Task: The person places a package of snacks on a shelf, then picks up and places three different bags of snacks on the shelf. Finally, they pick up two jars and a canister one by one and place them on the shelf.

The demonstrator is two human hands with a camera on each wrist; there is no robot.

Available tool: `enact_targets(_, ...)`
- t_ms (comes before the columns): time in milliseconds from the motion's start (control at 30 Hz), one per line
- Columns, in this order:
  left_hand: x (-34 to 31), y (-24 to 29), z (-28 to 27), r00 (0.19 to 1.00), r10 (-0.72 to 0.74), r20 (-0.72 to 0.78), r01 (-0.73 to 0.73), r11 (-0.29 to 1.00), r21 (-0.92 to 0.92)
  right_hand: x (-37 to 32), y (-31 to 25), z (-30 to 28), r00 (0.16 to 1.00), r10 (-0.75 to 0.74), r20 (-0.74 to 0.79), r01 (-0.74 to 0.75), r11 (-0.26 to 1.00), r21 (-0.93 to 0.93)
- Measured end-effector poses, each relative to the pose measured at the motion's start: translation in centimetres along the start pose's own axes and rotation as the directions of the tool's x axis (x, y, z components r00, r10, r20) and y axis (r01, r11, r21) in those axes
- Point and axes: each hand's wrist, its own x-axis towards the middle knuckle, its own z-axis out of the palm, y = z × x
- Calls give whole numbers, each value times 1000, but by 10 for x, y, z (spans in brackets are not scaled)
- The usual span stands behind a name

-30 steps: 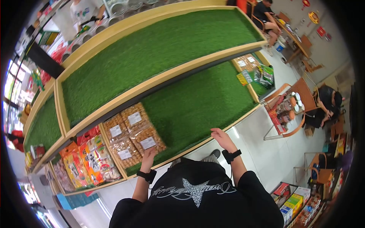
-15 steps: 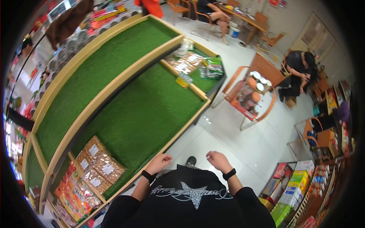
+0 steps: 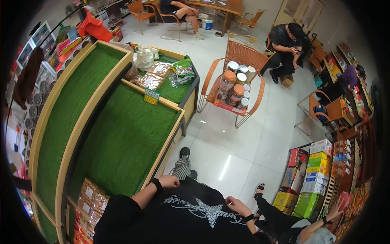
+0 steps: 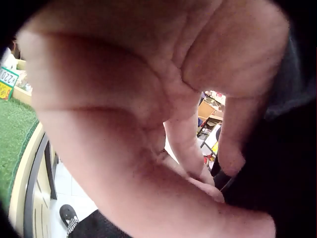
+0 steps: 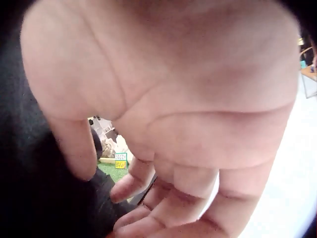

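Note:
In the head view my left hand (image 3: pixel 169 181) hangs in front of my black shirt, near the wooden edge of the green turf display stand (image 3: pixel 122 138). Its fingers curl loosely, and the palm (image 4: pixel 114 84) in the left wrist view has nothing in it. My right hand (image 3: pixel 239 206) is held low before the shirt, also loosely curled and holding nothing. In the right wrist view the thumb (image 5: pixel 74 148) lies close to the dark cloth. Clear packs of brown snacks (image 3: pixel 91 199) lie on the turf at lower left, with colourful bags beside them, partly cut off.
A chair (image 3: pixel 243 55) ahead carries a red tray of lidded jars (image 3: pixel 231 91). Beyond a price sign (image 3: pixel 151 96) lie more packs (image 3: pixel 154 75). Stacked boxes (image 3: pixel 310 179) stand at right. One person (image 3: pixel 286 44) sits ahead; another (image 3: pixel 317 232) reaches toward the shelves at lower right.
My view has swung to the right, so the stand and snack packs shift left and down. Both hands have drawn back to my body. Another person has come into view at lower right.

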Motion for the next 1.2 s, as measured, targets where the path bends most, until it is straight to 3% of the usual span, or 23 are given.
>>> enact_targets(133,-1,30,-46,983,-82,165,112,978,-178,10,28,8,996,43,-80,-42,999,7)
enact_targets(200,9,31,-61,976,-98,193,132,976,-173,13,26,-2,984,176,37,-177,984,34)
enact_targets(233,17,26,-66,977,-93,192,127,977,-169,17,26,-8,981,168,94,-168,986,0)
enact_targets(300,40,10,-71,998,34,52,-32,999,-29,25,15,-18,980,180,84,-180,984,-15)
enact_targets(333,52,3,-76,998,40,45,-39,999,-24,31,11,-23,978,194,80,-192,981,-34)
enact_targets(367,63,-3,-82,999,37,17,-38,998,40,51,46,-17,959,267,91,-275,958,79)
enact_targets(400,67,-3,-94,999,34,-12,-33,994,104,55,42,-22,961,264,85,-271,960,76)
enact_targets(467,72,-3,-122,999,39,-25,-35,991,132,69,33,-34,998,49,45,-47,998,-52)
enact_targets(500,74,-2,-137,999,39,-32,-34,988,153,78,30,-38,998,43,38,-40,997,-59)
enact_targets(567,81,-4,-160,998,44,-50,-35,986,160,95,32,-42,996,78,-47,-58,942,329)
enact_targets(600,83,-6,-169,998,41,-55,-32,986,165,106,47,-39,996,76,-45,-58,944,325)
enact_targets(667,88,-11,-185,995,48,-92,-36,991,125,134,87,-27,985,173,12,-138,744,654)
enact_targets(700,91,-13,-195,992,51,-116,-37,992,121,140,80,-28,985,172,13,-139,742,656)
enact_targets(800,102,-22,-218,991,61,-119,-42,987,154,156,27,-42,974,188,-126,-157,963,220)
enact_targets(900,106,-34,-224,996,50,-68,-35,980,197,159,-18,-54,963,149,-223,-209,938,-277)
enact_targets(933,107,-42,-223,998,29,-58,-18,983,183,162,-14,-53,967,153,-206,-209,936,-283)
enact_targets(1000,100,-44,-228,998,-4,-63,14,986,163,172,-45,-66,880,63,-470,-118,989,-86)
enact_targets(1033,93,-41,-227,994,-46,-102,62,986,156,174,-60,-79,891,131,-435,-230,956,-185)
enact_targets(1200,62,-39,-214,918,-266,-293,306,947,99,232,-93,-137,933,-69,-354,-59,939,-338)
